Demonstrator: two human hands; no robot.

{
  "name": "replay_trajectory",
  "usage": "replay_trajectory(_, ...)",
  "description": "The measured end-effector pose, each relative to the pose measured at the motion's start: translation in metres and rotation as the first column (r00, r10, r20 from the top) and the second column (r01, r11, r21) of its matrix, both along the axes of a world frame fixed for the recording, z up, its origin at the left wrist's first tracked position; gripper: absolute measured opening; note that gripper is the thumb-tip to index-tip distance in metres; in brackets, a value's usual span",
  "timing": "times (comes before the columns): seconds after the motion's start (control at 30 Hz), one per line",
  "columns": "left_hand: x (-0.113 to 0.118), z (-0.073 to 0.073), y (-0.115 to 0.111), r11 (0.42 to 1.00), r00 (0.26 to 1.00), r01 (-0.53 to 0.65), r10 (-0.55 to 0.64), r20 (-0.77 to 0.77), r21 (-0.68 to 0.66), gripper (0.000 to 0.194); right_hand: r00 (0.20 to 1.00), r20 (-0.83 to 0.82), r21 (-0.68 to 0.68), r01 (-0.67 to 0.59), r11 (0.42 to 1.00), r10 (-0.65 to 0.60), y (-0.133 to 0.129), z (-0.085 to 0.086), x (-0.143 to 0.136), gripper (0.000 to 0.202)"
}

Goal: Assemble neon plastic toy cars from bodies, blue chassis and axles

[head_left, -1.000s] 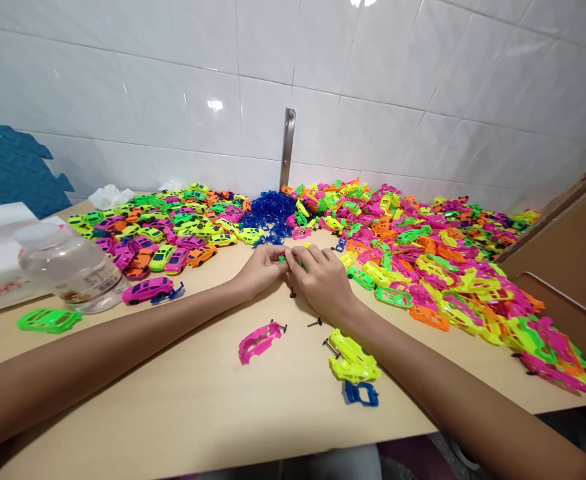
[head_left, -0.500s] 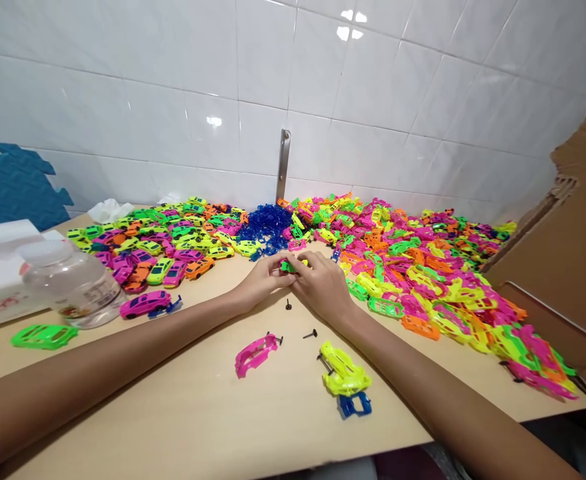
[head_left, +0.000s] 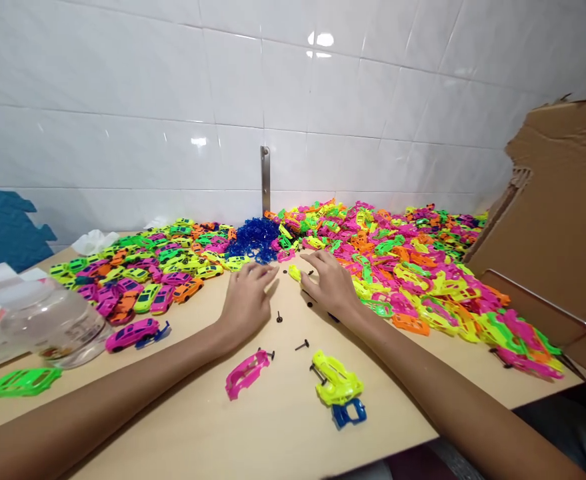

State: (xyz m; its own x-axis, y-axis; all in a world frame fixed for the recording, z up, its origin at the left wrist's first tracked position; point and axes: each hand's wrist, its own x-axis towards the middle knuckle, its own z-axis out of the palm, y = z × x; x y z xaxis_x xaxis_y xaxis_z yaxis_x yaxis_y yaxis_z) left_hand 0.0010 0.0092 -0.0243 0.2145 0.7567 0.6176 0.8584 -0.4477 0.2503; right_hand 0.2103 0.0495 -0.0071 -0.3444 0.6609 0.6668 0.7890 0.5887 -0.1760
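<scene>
My left hand is over the middle of the table, palm down, fingers bent forward; whether something is under it is hidden. To its right, my right hand has thumb and forefinger apart beside a small yellow piece. Black axles with wheels lie between and below the hands. Nearer me are a pink car shell, a yellow car shell and a blue chassis touching the yellow one.
Assembled toy cars spread at the left, blue parts at the back, loose shells at the right. A clear jar, a green shell and a cardboard box flank the work area.
My hands have moved apart from the green piece they held together; it no longer shows between them. The view has shifted, and a yellow piece now shows by my right hand.
</scene>
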Motion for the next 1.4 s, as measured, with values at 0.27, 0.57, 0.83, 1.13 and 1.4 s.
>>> replay_trajectory(0.27,-0.001,0.0,-0.013,0.996,0.884,-0.029,-0.014,-0.468,-0.086,0.047,1.0,-0.011,0.003,-0.002,1.0,0.003,0.002,0.004,0.005,0.032)
replay_trajectory(0.57,-0.024,0.003,-0.036,0.946,0.888,-0.208,0.076,-0.454,-0.249,0.076,0.995,0.051,0.012,-0.085,0.996,0.084,0.0,-0.001,0.001,0.031)
replay_trajectory(0.83,-0.062,0.021,-0.062,0.868,0.91,-0.305,0.145,-0.388,-0.391,0.086,0.991,0.078,-0.01,-0.107,0.994,0.108,-0.001,0.002,0.002,0.028)
replay_trajectory(1.13,-0.066,0.001,-0.11,0.905,0.879,-0.345,0.218,-0.424,-0.249,0.076,0.988,0.075,0.005,-0.137,0.991,0.136,-0.005,0.003,0.0,0.024)
replay_trajectory(1.4,-0.064,0.028,-0.095,0.975,0.804,-0.179,0.069,-0.591,-0.129,0.043,0.977,0.044,-0.008,-0.206,0.978,0.207,-0.005,-0.001,-0.003,0.025)
